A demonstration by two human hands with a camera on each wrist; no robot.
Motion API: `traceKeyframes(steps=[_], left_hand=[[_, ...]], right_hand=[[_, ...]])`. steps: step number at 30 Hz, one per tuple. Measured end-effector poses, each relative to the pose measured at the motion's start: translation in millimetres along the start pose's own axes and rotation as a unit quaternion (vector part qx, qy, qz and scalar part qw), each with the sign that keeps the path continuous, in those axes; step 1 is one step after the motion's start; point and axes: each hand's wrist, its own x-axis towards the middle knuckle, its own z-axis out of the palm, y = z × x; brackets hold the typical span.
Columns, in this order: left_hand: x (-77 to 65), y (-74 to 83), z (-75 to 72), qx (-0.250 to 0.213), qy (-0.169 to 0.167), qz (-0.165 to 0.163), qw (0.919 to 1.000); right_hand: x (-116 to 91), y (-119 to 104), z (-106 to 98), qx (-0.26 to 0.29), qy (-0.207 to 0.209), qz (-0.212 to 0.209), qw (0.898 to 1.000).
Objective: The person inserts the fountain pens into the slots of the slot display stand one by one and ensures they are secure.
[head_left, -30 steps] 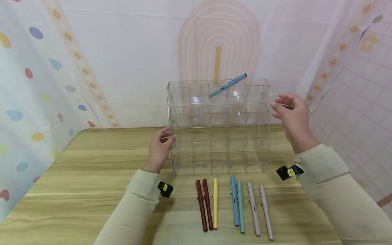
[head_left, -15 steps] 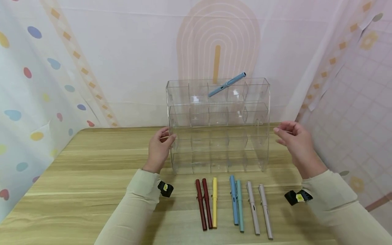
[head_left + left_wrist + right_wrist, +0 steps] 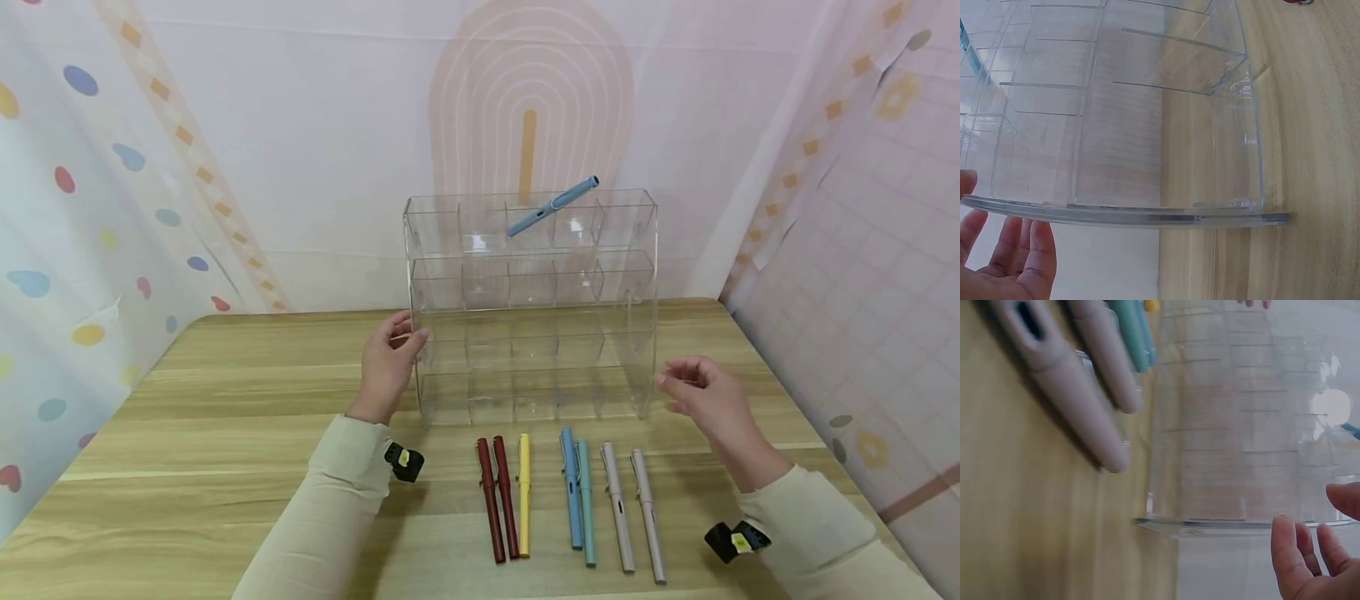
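Observation:
A clear acrylic pen rack (image 3: pixel 534 321) with several tiers of compartments stands upright on the wooden table. My left hand (image 3: pixel 388 367) holds its left side edge, with the thumb inside the edge and the fingers outside in the left wrist view. By the lower right side is my right hand (image 3: pixel 708 408), fingertips right at the edge, thumb apart and nothing held. A grey-blue pen (image 3: pixel 553 207) lies slanted across the top tier. In front of the rack lie two dark red pens (image 3: pixel 491 500), a yellow pen (image 3: pixel 524 496), a blue pen (image 3: pixel 572 487) and a teal pen (image 3: pixel 586 504).
Two pale pinkish-grey pens (image 3: pixel 618 508) lie at the right end of the pen row, close to my right forearm. A patterned curtain (image 3: pixel 337 167) hangs behind the table (image 3: pixel 225 433) and along both sides.
My right hand has come down from beside the rack's top right to its lower right side. My left hand stays at the left edge; the pens lie as before.

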Motion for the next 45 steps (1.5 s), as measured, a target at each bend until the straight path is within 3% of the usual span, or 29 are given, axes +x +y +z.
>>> traceKeyframes(steps=[9,19,45], left_hand=[[-0.8,0.8,-0.4,0.001,-0.004,-0.01,0.9999],[-0.7,1.3,-0.8,-0.002,-0.004,-0.011,0.9999],[0.3,-0.5,-1.4,-0.001,-0.009,-0.011,0.9999]], right_hand=[[-9.6,20.9,10.3,-0.046,-0.051,0.007,0.998],[-13.8,29.5,19.3,-0.121,-0.105,0.007,0.987],[-22.0,33.0,31.1,-0.22,-0.162,0.021,0.962]])
